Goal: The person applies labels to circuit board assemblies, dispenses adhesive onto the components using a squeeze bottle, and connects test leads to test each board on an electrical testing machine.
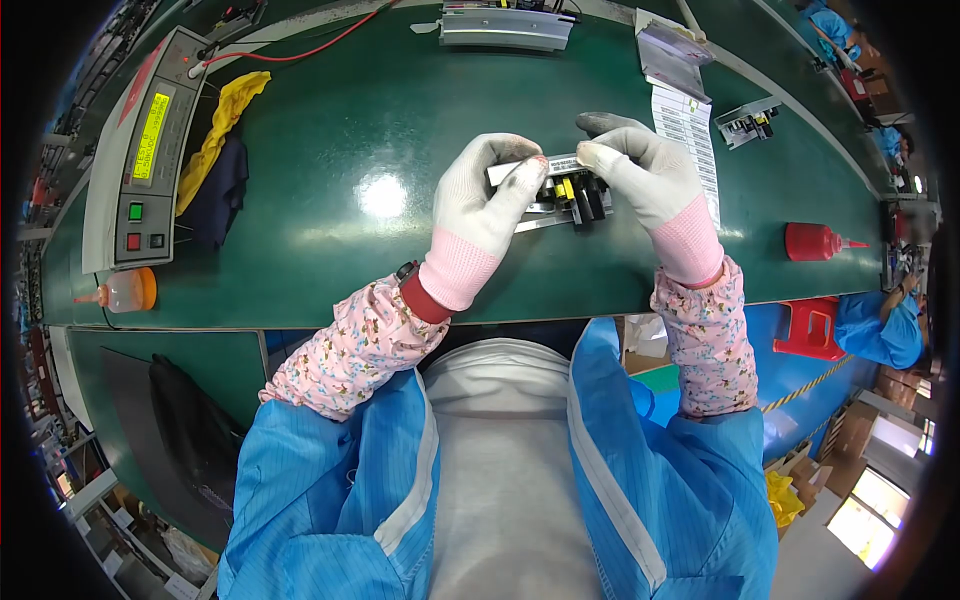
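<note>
Both gloved hands are together over the green bench. Between them is a small circuit board unit [578,200] in a metal frame, with black and yellow parts and a strip with a barcode label along its upper edge. My left hand [487,190] is closed on its left end, thumb and fingers at the label strip. At the strip's right end, my right hand [648,172] has its thumb tip against the unit, with the dark-tipped index finger bent above it. The glove fingers hide part of the unit.
An electrical tester [150,150] with a lit display stands left, beside a yellow cloth [222,130] and an orange-capped bottle [130,290]. Metal-framed parts [505,28] lie at the back. A printed sheet [688,140], another board unit [748,124] and a red bottle [812,241] are right.
</note>
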Motion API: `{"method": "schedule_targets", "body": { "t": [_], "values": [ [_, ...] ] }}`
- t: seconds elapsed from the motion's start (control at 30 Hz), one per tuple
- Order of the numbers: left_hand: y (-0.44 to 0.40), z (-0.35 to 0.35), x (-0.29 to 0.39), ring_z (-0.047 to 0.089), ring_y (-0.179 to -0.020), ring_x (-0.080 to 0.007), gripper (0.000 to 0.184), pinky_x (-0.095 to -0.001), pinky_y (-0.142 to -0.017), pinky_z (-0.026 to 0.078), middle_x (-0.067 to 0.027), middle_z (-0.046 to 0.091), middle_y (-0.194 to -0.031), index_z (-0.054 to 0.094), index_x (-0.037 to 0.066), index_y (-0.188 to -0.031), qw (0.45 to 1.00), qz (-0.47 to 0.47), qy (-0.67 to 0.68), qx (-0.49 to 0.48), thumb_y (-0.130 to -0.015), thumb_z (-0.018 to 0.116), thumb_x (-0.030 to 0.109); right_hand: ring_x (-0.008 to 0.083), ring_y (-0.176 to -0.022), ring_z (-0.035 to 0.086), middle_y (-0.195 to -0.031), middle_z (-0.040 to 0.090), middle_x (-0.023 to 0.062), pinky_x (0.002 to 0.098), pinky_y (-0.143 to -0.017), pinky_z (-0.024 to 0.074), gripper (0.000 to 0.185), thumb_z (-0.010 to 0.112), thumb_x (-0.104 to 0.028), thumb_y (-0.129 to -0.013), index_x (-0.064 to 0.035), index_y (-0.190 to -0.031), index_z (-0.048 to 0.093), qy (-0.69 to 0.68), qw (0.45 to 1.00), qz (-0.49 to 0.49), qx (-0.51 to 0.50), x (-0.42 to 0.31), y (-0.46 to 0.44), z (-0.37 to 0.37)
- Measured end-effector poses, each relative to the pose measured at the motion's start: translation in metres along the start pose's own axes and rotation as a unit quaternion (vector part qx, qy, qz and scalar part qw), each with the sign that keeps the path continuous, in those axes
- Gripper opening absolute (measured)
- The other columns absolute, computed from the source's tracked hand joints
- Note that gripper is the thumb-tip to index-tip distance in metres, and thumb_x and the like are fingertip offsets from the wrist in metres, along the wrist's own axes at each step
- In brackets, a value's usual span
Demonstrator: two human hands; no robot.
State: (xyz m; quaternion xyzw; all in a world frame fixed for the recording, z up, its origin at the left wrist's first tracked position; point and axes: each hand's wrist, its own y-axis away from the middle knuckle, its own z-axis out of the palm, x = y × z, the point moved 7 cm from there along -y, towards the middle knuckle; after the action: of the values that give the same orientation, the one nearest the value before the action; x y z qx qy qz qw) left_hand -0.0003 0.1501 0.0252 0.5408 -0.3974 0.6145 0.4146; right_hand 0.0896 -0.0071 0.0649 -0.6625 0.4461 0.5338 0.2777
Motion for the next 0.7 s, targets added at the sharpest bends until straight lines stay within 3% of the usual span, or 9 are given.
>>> {"method": "schedule_targets", "body": {
  "t": [0.17,0.3,0.37,0.4,0.47,0.57,0.7],
  "values": [
    [-0.002,-0.001,0.001,0.059,-0.085,-0.0121,0.024,-0.0252,-0.08,0.05,-0.008,0.066,-0.101,0.065,0.0,-0.113,1.0,0.018,-0.016,-0.001,-0.095,0.067,0.015,0.018,-0.09,0.066,-0.124,0.066,0.0181,0.0257,-0.076,0.053,0.026,0.076,-0.02,-0.087,0.0034,-0.099,0.075,0.171,0.983,-0.051,0.051,-0.016,0.01,-0.004],
    [-0.001,-0.001,0.003,0.059,-0.087,-0.0124,0.024,-0.0251,-0.081,0.05,-0.0086,0.066,-0.102,0.064,-0.001,-0.114,0.999,0.005,-0.036,-0.001,-0.096,0.065,0.015,0.028,-0.119,0.06,-0.135,0.061,0.018,0.0324,-0.1,0.047,0.026,0.071,-0.012,-0.088,-0.0005,-0.112,0.072,0.19,0.946,-0.206,0.164,-0.03,0.027,-0.011],
    [0.0,-0.003,0.002,0.06,-0.088,-0.0134,0.025,-0.0261,-0.082,0.05,-0.0094,0.066,-0.103,0.063,-0.001,-0.114,1.0,0.004,-0.024,-0.002,-0.095,0.066,0.015,0.0349,-0.129,0.054,-0.139,0.058,0.0183,0.0411,-0.11,0.042,0.034,0.069,-0.011,-0.087,-0.0048,-0.12,0.07,0.255,0.919,-0.274,0.12,-0.04,0.039,0.008],
    [0.0,-0.003,0.002,0.061,-0.089,-0.0145,0.026,-0.0271,-0.083,0.051,-0.0101,0.066,-0.103,0.063,-0.002,-0.114,1.0,0.003,-0.012,-0.003,-0.095,0.066,0.015,0.0349,-0.129,0.054,-0.139,0.058,0.0183,0.0411,-0.11,0.042,0.034,0.069,-0.011,-0.087,-0.0048,-0.12,0.07,0.259,0.918,-0.273,0.126,-0.039,0.042,0.011],
    [-0.001,-0.001,0.0,0.062,-0.091,-0.0166,0.027,-0.0291,-0.085,0.052,-0.0116,0.066,-0.104,0.062,-0.003,-0.114,1.0,0.001,0.014,-0.006,-0.093,0.067,0.015,0.0377,-0.136,0.047,-0.143,0.056,0.0167,0.0495,-0.117,0.0325,0.034,0.067,-0.013,-0.087,-0.0083,-0.121,0.071,0.419,0.835,-0.355,0.023,-0.038,0.051,0.038],
    [-0.002,0.0,0.002,0.062,-0.095,-0.0174,0.031,-0.0298,-0.089,0.051,-0.0126,0.065,-0.108,0.06,-0.003,-0.117,0.999,0.027,0.03,0.003,-0.093,0.068,0.014,0.0402,-0.139,0.043,-0.143,0.056,0.016,0.0553,-0.12,0.0246,0.037,0.067,-0.015,-0.088,-0.0093,-0.124,0.069,0.452,0.817,-0.356,0.037,-0.03,0.051,0.014],
    [-0.001,-0.001,0.004,0.061,-0.1,-0.0185,0.036,-0.0307,-0.093,0.05,-0.0138,0.063,-0.113,0.057,-0.004,-0.122,0.998,0.047,0.043,0.018,-0.092,0.069,0.013,0.0391,-0.137,0.046,-0.14,0.058,0.017,0.048,-0.115,0.0353,0.046,0.07,-0.013,-0.086,-0.006,-0.131,0.064,0.459,0.812,-0.304,0.196,-0.031,0.05,-0.035]
  ]
}}
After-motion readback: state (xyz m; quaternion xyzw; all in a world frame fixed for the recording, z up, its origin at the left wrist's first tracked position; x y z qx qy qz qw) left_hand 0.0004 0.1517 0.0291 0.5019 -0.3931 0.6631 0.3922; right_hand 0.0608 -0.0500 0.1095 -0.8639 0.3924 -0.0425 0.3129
